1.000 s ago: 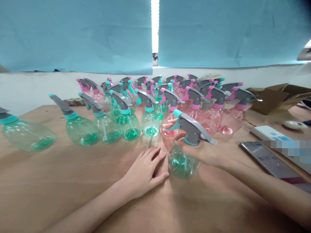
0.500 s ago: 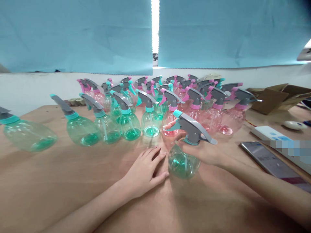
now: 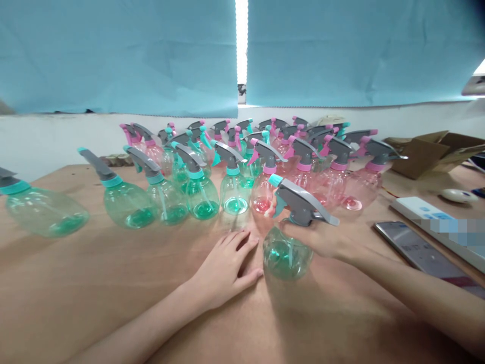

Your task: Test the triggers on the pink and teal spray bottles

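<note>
My right hand (image 3: pixel 326 241) is wrapped round the neck of a clear green spray bottle (image 3: pixel 282 260), with a finger at its teal trigger. The bottle stands upright on the table, its grey head and teal nozzle pointing up to the left. Part of the neck is hidden by the hand. To its left, my left hand (image 3: pixel 223 268) lies palm down on the wood, fingers stretched out and holding nothing. Just beyond the hands stand another green spray bottle (image 3: pixel 234 194) and a pink spray bottle (image 3: pixel 262 194).
Several green and pink spray bottles stand in rows across the wooden table (image 3: pixel 151 283). On the right lie a phone (image 3: pixel 420 253), a white power strip (image 3: pixel 428 212) and a white mouse (image 3: pixel 458 196). An open cardboard box (image 3: pixel 420 154) sits behind them.
The fingers of my right hand have curled in at the trigger, and the bottle's head has dipped slightly. My left hand has stayed where it was.
</note>
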`<control>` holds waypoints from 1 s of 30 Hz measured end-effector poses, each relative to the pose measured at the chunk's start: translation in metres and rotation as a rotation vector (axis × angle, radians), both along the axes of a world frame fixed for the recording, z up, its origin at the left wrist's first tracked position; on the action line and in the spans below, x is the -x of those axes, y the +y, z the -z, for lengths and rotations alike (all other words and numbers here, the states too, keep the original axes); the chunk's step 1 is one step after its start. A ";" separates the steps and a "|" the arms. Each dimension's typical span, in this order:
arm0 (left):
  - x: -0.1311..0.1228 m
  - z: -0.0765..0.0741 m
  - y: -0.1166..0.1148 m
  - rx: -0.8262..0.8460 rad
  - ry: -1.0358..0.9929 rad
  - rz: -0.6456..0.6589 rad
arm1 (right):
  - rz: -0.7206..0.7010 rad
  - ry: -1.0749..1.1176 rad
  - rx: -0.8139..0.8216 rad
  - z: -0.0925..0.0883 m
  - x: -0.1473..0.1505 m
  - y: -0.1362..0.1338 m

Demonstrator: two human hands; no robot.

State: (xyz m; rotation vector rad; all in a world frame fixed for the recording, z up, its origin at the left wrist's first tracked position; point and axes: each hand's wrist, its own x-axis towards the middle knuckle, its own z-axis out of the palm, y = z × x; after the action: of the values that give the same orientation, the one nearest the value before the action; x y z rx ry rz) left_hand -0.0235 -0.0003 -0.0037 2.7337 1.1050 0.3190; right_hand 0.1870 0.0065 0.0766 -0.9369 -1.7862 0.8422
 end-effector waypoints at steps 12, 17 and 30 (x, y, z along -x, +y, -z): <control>-0.001 0.000 0.001 -0.017 0.009 0.002 | -0.092 0.040 0.015 0.016 -0.004 0.007; -0.001 -0.001 0.000 -0.019 0.001 -0.002 | -0.078 0.069 0.084 0.016 -0.004 0.005; -0.003 0.001 -0.002 0.036 -0.096 0.002 | 0.107 -0.124 0.053 0.009 0.000 -0.001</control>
State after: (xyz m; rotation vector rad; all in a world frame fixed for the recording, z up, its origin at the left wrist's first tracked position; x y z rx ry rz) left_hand -0.0208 -0.0023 -0.0042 2.6576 1.0724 0.4215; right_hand 0.1869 0.0056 0.0679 -1.1309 -1.8083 0.7814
